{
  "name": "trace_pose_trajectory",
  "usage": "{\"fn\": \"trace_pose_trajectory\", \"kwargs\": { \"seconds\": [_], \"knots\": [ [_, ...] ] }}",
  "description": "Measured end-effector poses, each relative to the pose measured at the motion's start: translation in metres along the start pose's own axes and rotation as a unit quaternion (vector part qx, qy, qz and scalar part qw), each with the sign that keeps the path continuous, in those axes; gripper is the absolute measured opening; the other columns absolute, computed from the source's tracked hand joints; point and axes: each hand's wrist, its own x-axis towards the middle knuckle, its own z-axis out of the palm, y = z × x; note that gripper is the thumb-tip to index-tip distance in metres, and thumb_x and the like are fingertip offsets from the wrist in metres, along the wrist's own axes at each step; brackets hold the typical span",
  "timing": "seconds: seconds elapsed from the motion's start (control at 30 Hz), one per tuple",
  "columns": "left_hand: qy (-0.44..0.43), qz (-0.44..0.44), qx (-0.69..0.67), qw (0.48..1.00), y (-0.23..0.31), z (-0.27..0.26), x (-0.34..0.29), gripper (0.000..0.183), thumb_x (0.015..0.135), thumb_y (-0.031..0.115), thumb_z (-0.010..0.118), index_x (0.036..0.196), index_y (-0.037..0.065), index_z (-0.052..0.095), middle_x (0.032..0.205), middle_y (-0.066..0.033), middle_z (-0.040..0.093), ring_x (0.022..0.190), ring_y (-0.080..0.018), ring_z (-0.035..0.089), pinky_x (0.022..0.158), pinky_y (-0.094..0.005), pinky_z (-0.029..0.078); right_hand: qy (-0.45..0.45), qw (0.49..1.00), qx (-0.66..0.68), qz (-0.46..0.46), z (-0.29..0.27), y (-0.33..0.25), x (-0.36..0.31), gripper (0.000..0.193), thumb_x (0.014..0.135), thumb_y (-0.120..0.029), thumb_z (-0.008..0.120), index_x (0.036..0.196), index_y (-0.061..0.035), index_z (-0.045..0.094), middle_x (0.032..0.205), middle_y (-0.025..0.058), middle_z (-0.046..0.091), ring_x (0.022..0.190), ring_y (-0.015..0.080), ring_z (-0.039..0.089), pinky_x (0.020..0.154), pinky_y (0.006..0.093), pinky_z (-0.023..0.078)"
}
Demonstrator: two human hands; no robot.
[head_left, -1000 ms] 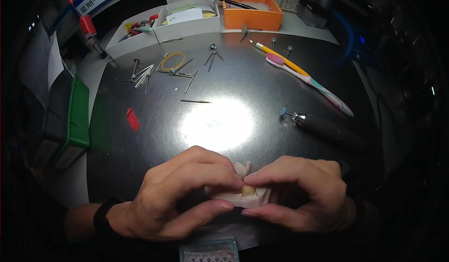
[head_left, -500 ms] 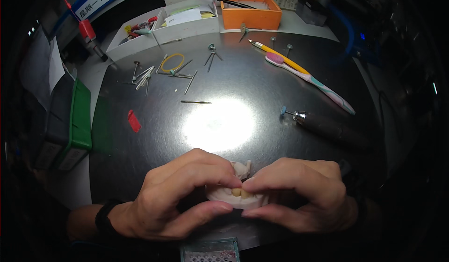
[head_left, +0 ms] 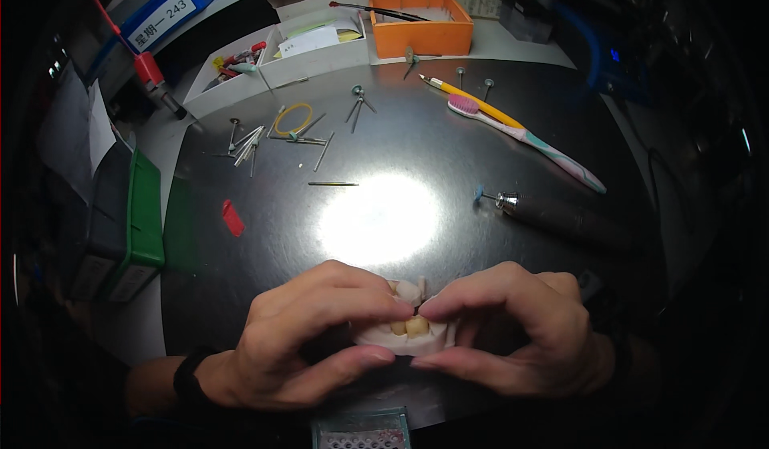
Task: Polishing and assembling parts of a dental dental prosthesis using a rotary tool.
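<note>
A whitish dental cast is held low over the near part of the dark work surface. Two yellowish tooth crowns show on its front side. My left hand grips the cast from the left, thumb under its near edge and index fingertip above the crowns. From the right, my right hand holds it the same way, its index fingertip close beside the left one. Behind the fingers a further pale part of the cast sticks up; the remaining fingers hide much of it.
A handpiece with a blue tip lies to the right, below a toothbrush and a yellow pencil-like tool. Several metal burs, a yellow ring and a red scrap lie left. An orange box stands behind.
The right index fingertip has lifted slightly off the crowns, so more of them shows. The cast has shifted a little to the left. My view has shifted slightly.
</note>
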Motion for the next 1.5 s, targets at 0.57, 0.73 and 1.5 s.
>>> {"fn": "trace_pose_trajectory", "kwargs": {
  "seconds": [0.57,0.73,1.5],
  "knots": [
    [-0.046,-0.037,0.014,0.998,0.012,-0.006,0.002,0.032,0.086,0.009,0.075,0.109,-0.006,0.059,0.102,-0.0213,0.063,0.099,-0.0289,0.066,0.094,-0.0441,0.054,-0.023,1.0,-0.01,-0.008,-0.002,-0.003,0.0,0.031,0.082,-0.007,0.076,0.108,-0.0002,0.061,0.084,0.0113,0.066,0.069,0.0214,0.068,0.059,0.0304,0.054],
    [-0.039,-0.02,0.013,0.999,0.008,-0.005,0.001,0.034,0.084,0.009,0.077,0.108,-0.006,0.06,0.102,-0.0211,0.063,0.097,-0.0283,0.067,0.092,-0.0421,0.055,-0.018,1.0,0.003,0.006,-0.001,-0.002,-0.003,0.029,0.082,-0.007,0.076,0.106,-0.0007,0.061,0.086,0.0116,0.067,0.07,0.02,0.068,0.06,0.0289,0.055],
    [-0.019,-0.015,0.012,1.0,0.01,-0.003,0.003,0.036,0.081,0.008,0.078,0.11,-0.006,0.062,0.102,-0.0207,0.066,0.094,-0.0273,0.068,0.081,-0.0357,0.058,-0.03,0.999,-0.005,0.011,-0.005,-0.004,-0.001,0.033,0.082,-0.005,0.076,0.111,0.0011,0.062,0.093,0.0121,0.068,0.071,0.0177,0.068,0.062,0.0275,0.055]
  ]
}}
